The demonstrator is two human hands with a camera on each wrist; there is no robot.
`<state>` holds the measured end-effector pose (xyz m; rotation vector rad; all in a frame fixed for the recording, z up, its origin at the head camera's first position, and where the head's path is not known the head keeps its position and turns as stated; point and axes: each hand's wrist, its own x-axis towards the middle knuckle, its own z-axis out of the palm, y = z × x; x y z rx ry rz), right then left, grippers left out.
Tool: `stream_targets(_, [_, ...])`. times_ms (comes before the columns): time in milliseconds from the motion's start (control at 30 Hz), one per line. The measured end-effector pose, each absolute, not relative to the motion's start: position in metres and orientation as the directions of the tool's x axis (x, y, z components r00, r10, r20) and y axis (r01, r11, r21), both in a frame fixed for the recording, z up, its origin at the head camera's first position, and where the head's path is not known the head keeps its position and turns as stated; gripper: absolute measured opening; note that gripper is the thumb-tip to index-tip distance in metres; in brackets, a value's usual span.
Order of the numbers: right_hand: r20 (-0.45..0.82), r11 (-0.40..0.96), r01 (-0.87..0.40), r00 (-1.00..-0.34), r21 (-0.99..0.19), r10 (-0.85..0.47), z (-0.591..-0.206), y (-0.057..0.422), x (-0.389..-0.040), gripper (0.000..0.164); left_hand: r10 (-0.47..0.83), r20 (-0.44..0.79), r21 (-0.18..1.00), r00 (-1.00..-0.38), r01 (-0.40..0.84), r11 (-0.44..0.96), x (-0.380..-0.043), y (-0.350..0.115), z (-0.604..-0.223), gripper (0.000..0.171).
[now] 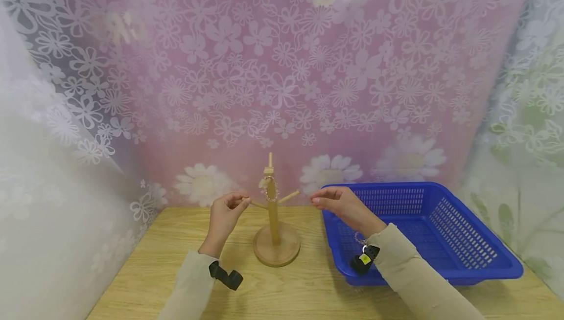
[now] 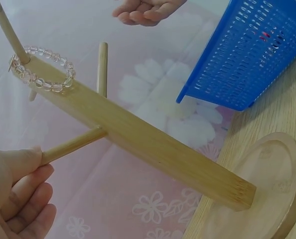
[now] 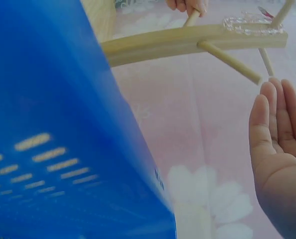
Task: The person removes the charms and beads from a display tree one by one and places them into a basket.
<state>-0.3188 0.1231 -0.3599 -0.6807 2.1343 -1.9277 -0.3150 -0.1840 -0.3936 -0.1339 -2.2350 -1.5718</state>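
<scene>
A wooden stand [image 1: 273,222] with a round base [image 1: 276,257] and several pegs stands upright on the table. My left hand [image 1: 224,217] pinches the tip of its left peg [image 2: 71,145] between thumb and forefinger, the other fingers loosely bent. From an upper peg [image 2: 9,31] hangs a clear and pinkish beaded bracelet [image 2: 56,88], lying against the post near its top. My right hand [image 1: 345,207] holds nothing; its fingers are extended, a little to the right of the right peg [image 1: 289,197]. In the right wrist view its fingertips [image 3: 268,88] appear close to a peg end.
A blue plastic basket [image 1: 396,201] with slotted walls stands at the right, under my right forearm. Inside it, beside my right wrist, shows a beaded loop [image 1: 360,238]. Behind the wooden table [image 1: 176,256] hangs a pink floral curtain [image 1: 282,65].
</scene>
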Motion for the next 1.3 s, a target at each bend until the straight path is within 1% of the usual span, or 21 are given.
stream_targets(100, [0.164, 0.049, -0.206, -0.884, -0.977, -0.438, -0.36, 0.118, -0.317, 0.017, -0.158, 0.382, 0.878, -0.911, 0.304, 0.369, -0.313, -0.183, -0.394, 0.018])
stream_targets(300, [0.171, 0.04, -0.203, -0.901, -0.978, -0.398, -0.359, 0.106, -0.313, 0.025, -0.161, 0.385, 0.881, -0.909, 0.309, 0.358, -0.308, -0.18, -0.392, 0.015])
stream_targets(367, [0.184, 0.022, -0.208, -0.905, -0.978, -0.382, -0.358, 0.101, -0.312, 0.026, -0.166, 0.388, 0.883, -0.907, 0.313, 0.35, -0.308, -0.179, -0.393, 0.013])
stream_targets(467, [0.206, -0.002, -0.22, -0.91, -0.975, -0.361, -0.356, 0.093, -0.311, 0.03, -0.177, 0.391, 0.882, -0.903, 0.313, 0.351, -0.308, -0.179, -0.394, 0.011])
stream_targets(600, [0.21, 0.022, -0.229, -0.925, -0.973, -0.318, -0.352, 0.081, -0.309, 0.036, -0.196, 0.391, 0.881, -0.899, 0.303, 0.364, -0.308, -0.178, -0.395, 0.012])
stream_targets(800, [0.206, 0.068, -0.228, -0.948, -0.971, -0.242, -0.347, 0.064, -0.307, 0.031, -0.194, 0.391, 0.878, -0.9, 0.301, 0.372, -0.308, -0.177, -0.396, 0.013])
stream_targets(933, [0.209, 0.049, -0.223, -0.958, -0.974, -0.198, -0.344, 0.051, -0.307, 0.028, -0.185, 0.393, 0.877, -0.901, 0.306, 0.372, -0.308, -0.177, -0.396, 0.013])
stream_targets(1067, [0.23, 0.018, -0.236, -0.96, -0.972, -0.158, -0.342, 0.041, -0.308, 0.027, -0.179, 0.392, 0.879, -0.902, 0.31, 0.362, -0.307, -0.177, -0.397, 0.013])
stream_targets(1300, [0.276, 0.05, -0.283, -0.954, -0.958, -0.122, -0.345, 0.028, -0.308, 0.022, -0.181, 0.404, 0.878, -0.897, 0.324, 0.352, -0.308, -0.178, -0.397, 0.015])
